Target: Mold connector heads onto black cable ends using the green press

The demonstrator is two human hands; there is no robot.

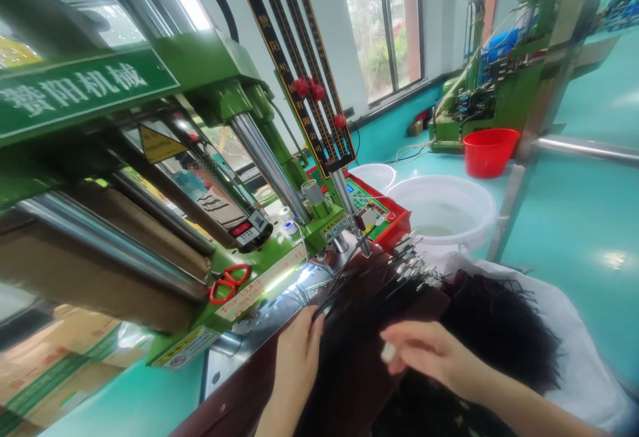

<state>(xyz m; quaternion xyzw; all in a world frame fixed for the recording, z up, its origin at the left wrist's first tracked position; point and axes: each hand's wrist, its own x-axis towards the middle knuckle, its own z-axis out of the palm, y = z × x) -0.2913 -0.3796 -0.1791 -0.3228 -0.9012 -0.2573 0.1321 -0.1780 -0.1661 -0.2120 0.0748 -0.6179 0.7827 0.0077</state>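
Note:
My left hand is closed around thin black cables near the machine's metal bed. To its right, my right hand pinches a small white piece between thumb and fingers. Beyond both hands lies a bundle of black cables with whitish metallic ends on a dark red-brown surface. At the right, a large heap of black cables rests on a white sack. Motion blur softens the cables between my hands.
A green press machine stands at the left, with red-handled scissors on its ledge. Behind the cable ends are a red control box and a white tub. A red bucket stands farther back. Cardboard boxes sit lower left.

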